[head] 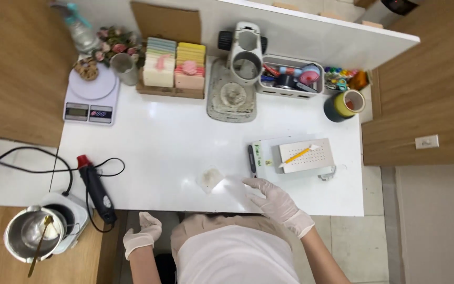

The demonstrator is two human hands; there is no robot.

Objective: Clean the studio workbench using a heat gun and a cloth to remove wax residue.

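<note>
My right hand (275,202), in a thin white glove, lies flat with fingers spread and relaxed on a clear, glossy plastic sheet (237,186) on the smooth white table (174,142); it presses the sheet, closing on nothing. Just left of it sits a small square translucent pouch with brownish specks (209,179). My gloved left hand (143,234) hangs open and empty below the table edge, near a black heat gun with a red tip (96,188). Ahead of my right hand a grey perforated block (307,156) carries a yellow stick with a white tip (298,154). Farther left stands a steel pot (31,234).
</note>
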